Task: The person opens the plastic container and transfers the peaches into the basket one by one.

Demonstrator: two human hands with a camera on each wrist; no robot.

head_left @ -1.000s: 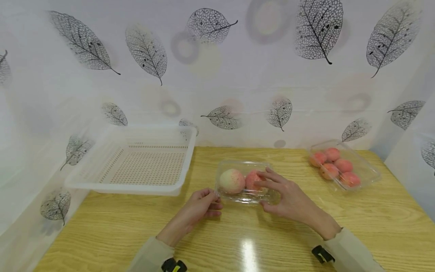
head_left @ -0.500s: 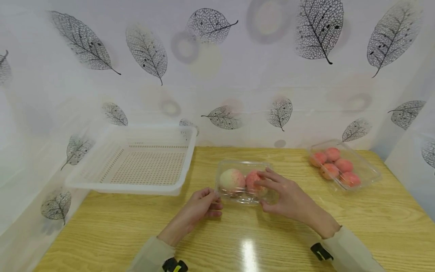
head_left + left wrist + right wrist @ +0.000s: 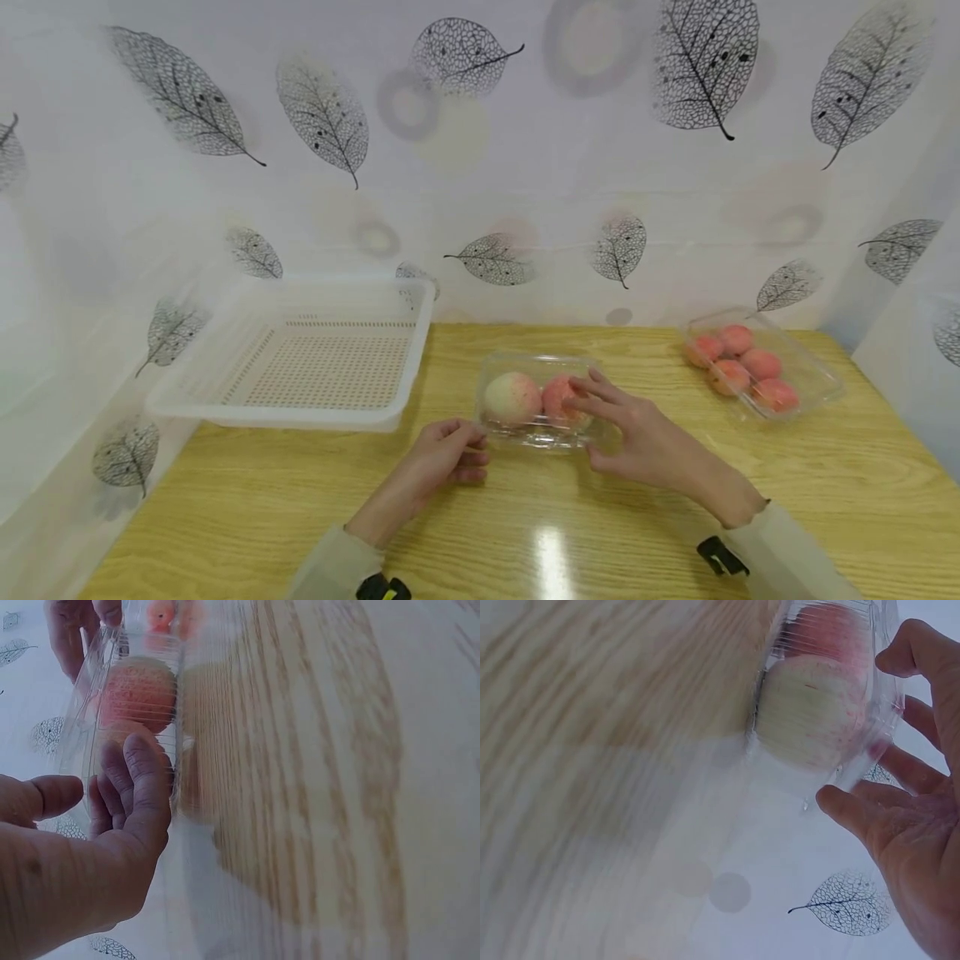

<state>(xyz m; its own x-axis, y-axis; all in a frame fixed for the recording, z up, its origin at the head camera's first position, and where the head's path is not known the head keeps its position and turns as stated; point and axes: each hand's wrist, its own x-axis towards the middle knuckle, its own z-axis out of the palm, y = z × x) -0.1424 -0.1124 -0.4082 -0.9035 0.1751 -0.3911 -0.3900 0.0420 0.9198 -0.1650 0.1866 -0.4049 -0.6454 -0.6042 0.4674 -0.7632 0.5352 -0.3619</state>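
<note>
A clear plastic clamshell box (image 3: 540,442) rests on the table, holding a pale yellow-pink peach (image 3: 512,398) and a redder peach (image 3: 558,400). At its left front corner is my left hand (image 3: 450,454), with the thumb near the rim and the other fingers loosely bent. In the left wrist view, a gap shows between the thumb and fingers of the left hand (image 3: 112,825). My right hand (image 3: 637,429) is spread over the box's right end, fingertips on the lid and thumb by the front edge. The right wrist view shows the right hand (image 3: 922,780) beside the box.
A white perforated plastic basket (image 3: 273,414) stands at the back left. Toward the back right, an open clear plastic box (image 3: 813,379) contains several red-pink peaches (image 3: 761,364). A leaf-patterned white sheet (image 3: 540,167) hangs behind the wooden table (image 3: 480,533).
My right thumb has shifted slightly right, away from the box's front edge. The left hand and the box stay almost in place.
</note>
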